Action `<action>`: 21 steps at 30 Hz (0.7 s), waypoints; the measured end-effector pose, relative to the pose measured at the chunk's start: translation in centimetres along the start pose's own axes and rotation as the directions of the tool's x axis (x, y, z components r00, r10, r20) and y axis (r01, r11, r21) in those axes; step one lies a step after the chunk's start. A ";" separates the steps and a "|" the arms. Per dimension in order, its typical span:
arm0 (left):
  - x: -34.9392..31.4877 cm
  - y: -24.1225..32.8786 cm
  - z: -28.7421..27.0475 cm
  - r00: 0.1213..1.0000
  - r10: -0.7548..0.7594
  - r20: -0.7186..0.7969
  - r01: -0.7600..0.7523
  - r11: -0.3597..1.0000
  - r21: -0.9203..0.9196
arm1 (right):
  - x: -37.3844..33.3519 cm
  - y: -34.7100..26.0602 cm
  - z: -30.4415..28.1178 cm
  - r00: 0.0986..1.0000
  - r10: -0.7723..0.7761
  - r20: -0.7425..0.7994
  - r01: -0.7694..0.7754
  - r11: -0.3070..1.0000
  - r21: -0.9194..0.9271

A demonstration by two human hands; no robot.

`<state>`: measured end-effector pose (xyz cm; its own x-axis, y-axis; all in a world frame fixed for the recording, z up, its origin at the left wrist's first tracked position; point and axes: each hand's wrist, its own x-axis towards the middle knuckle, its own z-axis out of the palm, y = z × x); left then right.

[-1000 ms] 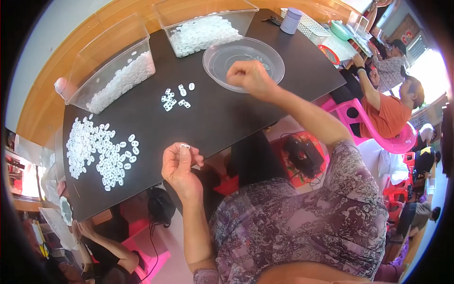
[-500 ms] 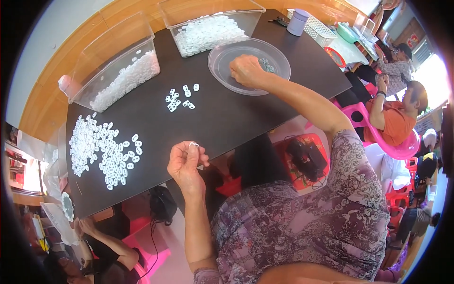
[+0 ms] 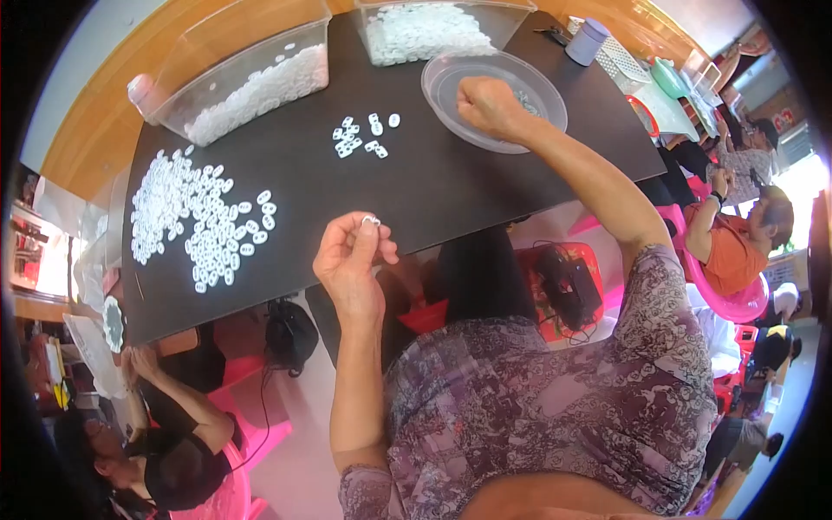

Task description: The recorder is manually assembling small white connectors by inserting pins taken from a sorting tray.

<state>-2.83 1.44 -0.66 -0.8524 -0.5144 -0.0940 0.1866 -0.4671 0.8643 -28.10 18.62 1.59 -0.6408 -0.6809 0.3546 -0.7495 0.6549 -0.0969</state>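
Note:
Near the table's front edge my left hand point(image 3: 351, 273) is closed in a pinch, thumb upward, on a small white plastic piece point(image 3: 371, 220). My right hand point(image 3: 492, 106) is curled over a shallow, clear round tray point(image 3: 442, 113); whatever its fingertips hold is hidden. Beside that hand, small grey metallic bits point(image 3: 527, 102) lie in the tray. Between my hands and the bins, a small group of white pieces point(image 3: 348, 139) rests on the dark table. A larger heap of white oval pieces with dark marks point(image 3: 212, 234) spreads at the left.
Two clear plastic bins point(image 3: 260, 100) of white pieces stand along the back. A lavender cup point(image 3: 588, 42) and a white basket point(image 3: 617, 71) are at the far right. Co-workers sit on both sides. A red tray point(image 3: 576, 290) with a black bag lies below the table edge.
The whole view has shifted, so the table sits higher and further right. My left hand still pinches the white piece. My right hand stays over the round tray, turned slightly more upward.

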 end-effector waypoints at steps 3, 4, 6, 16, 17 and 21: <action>-0.1 0.1 -0.2 1.000 0.017 0.012 -0.016 1.000 -0.023 | -0.7 -2.8 -2.7 0.999 0.033 -0.029 -0.023 0.955 0.294; -0.3 0.2 -0.2 1.000 0.016 0.008 -0.016 1.000 -0.022 | -1.1 -4.0 -3.5 0.999 0.030 -0.027 -0.021 0.955 0.297; -0.4 0.4 -0.3 1.000 -0.006 0.015 0.006 0.998 -0.065 | -2.0 -6.8 -4.6 0.997 0.075 0.022 -0.075 0.836 0.544; -2.0 1.0 -0.4 1.000 -0.007 0.022 0.008 0.997 -0.074 | -5.2 -15.5 -4.1 0.976 -0.192 0.107 0.009 0.521 0.853; -2.2 1.2 -0.4 1.000 0.006 0.004 -0.006 0.998 -0.067 | -5.2 -15.9 -4.1 0.971 -0.203 0.130 -0.010 0.503 0.864; -2.6 1.4 -0.4 0.999 0.041 -0.001 -0.041 0.998 -0.054 | -5.5 -16.5 -4.1 0.969 -0.151 0.196 -0.104 0.468 0.877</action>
<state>-0.20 1.86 0.62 -0.8435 -0.5339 -0.0589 0.2476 -0.4838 0.8394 -11.51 12.86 5.10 -0.5399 -0.8231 0.1759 -0.4300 0.0901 -0.8983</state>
